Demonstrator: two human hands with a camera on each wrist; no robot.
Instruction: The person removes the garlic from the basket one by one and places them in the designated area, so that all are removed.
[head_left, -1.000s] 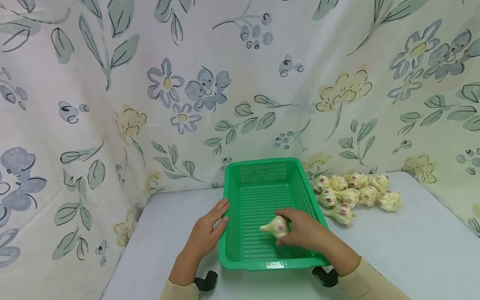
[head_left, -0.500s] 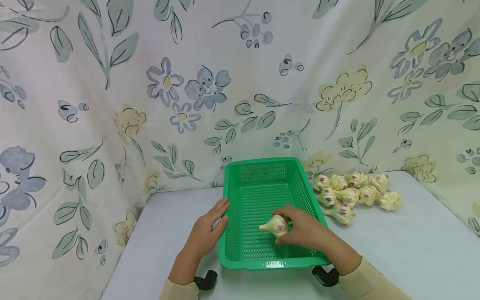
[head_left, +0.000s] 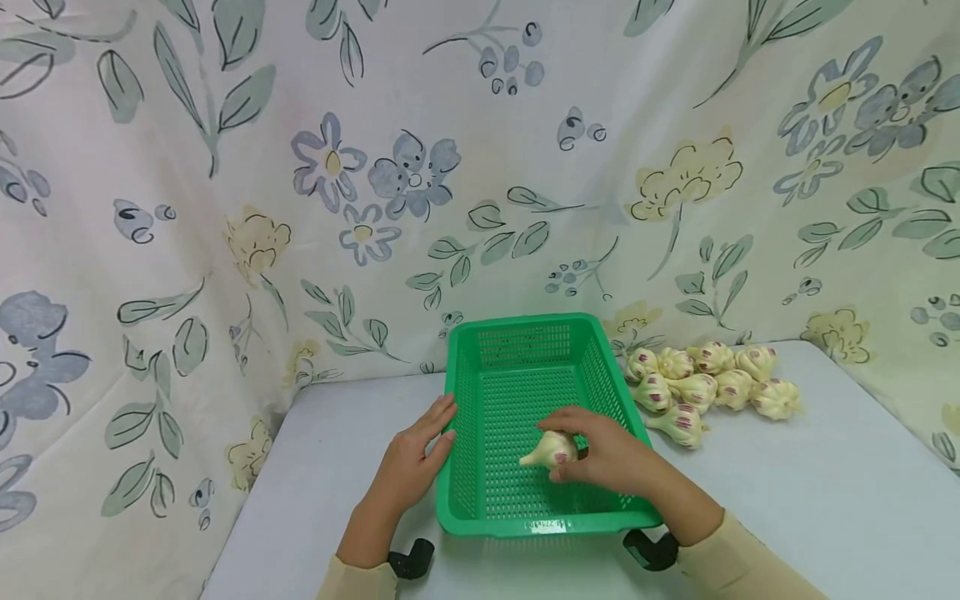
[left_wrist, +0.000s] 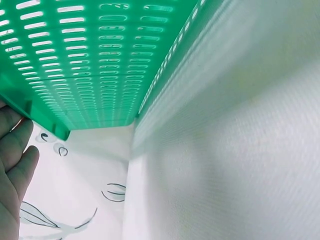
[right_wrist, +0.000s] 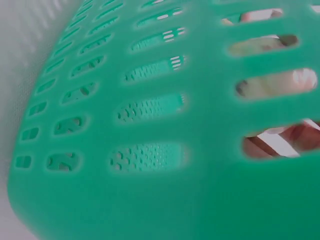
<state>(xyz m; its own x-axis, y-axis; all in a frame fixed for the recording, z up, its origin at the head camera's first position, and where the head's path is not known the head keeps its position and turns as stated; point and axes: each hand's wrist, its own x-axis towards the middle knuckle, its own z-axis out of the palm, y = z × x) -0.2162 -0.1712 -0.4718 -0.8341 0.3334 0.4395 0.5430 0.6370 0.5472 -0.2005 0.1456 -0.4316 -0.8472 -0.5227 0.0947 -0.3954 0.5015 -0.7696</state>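
Observation:
A green slotted plastic basket stands on the table. My left hand rests with extended fingers along its left rim; the left wrist view shows the fingers at the rim from outside. Inside the basket, toward the front right, my right hand holds a pale garlic bulb between thumb and fingers. The bulb's stem points left, and a purple patch shows near the thumb. In the right wrist view the basket wall fills most of the picture, with bits of hand and bulb through the slots.
Several garlic bulbs lie in a cluster on the white table, right of the basket. A floral cloth hangs behind the table and down its left side. A black wrist mount is just in front of the basket's near right corner.
My right fingers have shifted slightly forward and left over the garlic bulb, which has turned a little in them. My left hand and the basket stay in place.

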